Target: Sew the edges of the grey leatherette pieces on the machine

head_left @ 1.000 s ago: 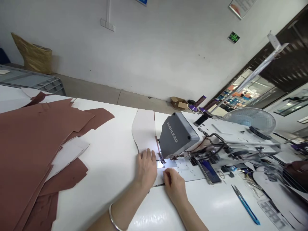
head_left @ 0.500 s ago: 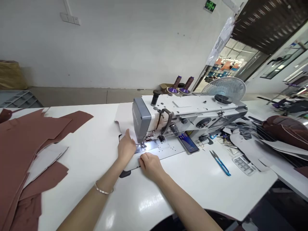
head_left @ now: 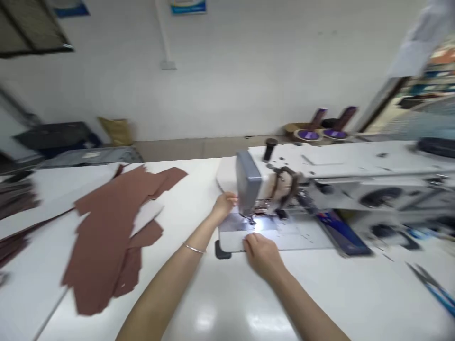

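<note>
A sewing machine stands before me, its lamp lighting the needle area and the metal bed plate. My left hand is just left of the machine head, fingers closed at the edge of a pale, sheet-like piece. Part of that piece is hidden behind the head. In front of the needle, my right hand rests at the near edge of the bed plate. Its fingers are curled together, and whatever may be under them is hidden.
Brown cut pieces lie stacked on the table at left, with a white piece among them. A phone lies by the machine's arm. Blue-handled snips are at far right. Two thread cones stand behind the machine.
The view has swung left, so the machine appears farther right and more brown pieces show. My left hand has drawn its fingers in beside the head; my right hand stays at the bed's front edge.
</note>
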Motion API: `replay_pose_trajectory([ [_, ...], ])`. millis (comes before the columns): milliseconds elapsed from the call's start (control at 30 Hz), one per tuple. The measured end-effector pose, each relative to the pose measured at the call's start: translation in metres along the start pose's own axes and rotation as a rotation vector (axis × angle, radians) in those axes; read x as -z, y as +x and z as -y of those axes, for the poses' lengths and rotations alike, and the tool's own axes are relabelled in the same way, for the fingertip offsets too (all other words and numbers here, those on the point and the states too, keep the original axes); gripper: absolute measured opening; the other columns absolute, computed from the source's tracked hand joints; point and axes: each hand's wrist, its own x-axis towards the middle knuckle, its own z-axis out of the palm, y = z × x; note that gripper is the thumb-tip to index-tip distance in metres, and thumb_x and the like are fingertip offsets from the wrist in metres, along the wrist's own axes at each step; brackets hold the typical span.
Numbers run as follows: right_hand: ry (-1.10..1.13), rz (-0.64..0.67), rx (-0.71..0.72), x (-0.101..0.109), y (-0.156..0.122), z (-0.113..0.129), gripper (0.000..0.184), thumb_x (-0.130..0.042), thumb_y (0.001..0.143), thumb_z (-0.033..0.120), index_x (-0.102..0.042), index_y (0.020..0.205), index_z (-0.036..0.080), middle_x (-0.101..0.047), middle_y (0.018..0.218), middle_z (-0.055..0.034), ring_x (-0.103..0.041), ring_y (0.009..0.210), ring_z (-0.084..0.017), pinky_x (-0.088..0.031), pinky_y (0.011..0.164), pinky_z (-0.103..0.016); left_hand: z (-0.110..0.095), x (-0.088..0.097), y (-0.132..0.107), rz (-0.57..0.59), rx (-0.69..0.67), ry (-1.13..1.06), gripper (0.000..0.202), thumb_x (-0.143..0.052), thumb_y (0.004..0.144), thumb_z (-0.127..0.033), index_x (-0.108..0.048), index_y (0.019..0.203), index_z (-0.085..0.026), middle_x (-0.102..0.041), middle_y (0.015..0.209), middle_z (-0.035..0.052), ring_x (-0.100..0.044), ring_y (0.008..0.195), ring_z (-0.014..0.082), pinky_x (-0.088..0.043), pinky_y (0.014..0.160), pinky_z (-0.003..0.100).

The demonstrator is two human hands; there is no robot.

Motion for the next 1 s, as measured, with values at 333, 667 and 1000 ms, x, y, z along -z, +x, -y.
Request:
replay_pose_trajectory([
  [333,-0.011,-0.078,0.094,-0.006,0.001,0.001,0.032,-0.032,0.095,0.026,-0.049,0.068,0.022,-0.052,0.058,0.0004,-0.050,0.049,-0.014,-0.028,0.048,-0.026,-0.008,0.252,-0.158,-0.675,-0.260,1.351,0.038,-0.044,0.084,-0.035,-0.060,0.108,-0.011,-0.057,0.121,0.0222,-0.048,0.117,0.0371,-0.037,0.095,0.058],
  [667,0.001,0.051,-0.002,0.001,-0.002,0.004,0.030,-0.030,0.095,0.028,-0.049,0.072,0.021,-0.056,0.062,0.0005,-0.055,0.053,-0.014,-0.031,0.048,-0.024,-0.027,0.299,-0.153,-0.458,0.159,1.398,0.033,-0.038,0.086,-0.037,-0.067,0.081,-0.021,-0.066,0.109,0.0067,-0.060,0.097,0.0225,-0.046,0.079,0.031],
  [1000,0.012,0.102,-0.025,-0.001,-0.002,0.002,0.030,-0.029,0.094,0.028,-0.049,0.072,0.021,-0.058,0.066,-0.0011,-0.057,0.058,-0.015,-0.032,0.051,-0.025,-0.019,0.279,-0.159,-0.498,0.147,1.315,0.027,-0.041,0.082,-0.024,-0.064,0.092,-0.014,-0.060,0.109,0.0158,-0.050,0.110,0.0285,-0.043,0.087,0.039],
])
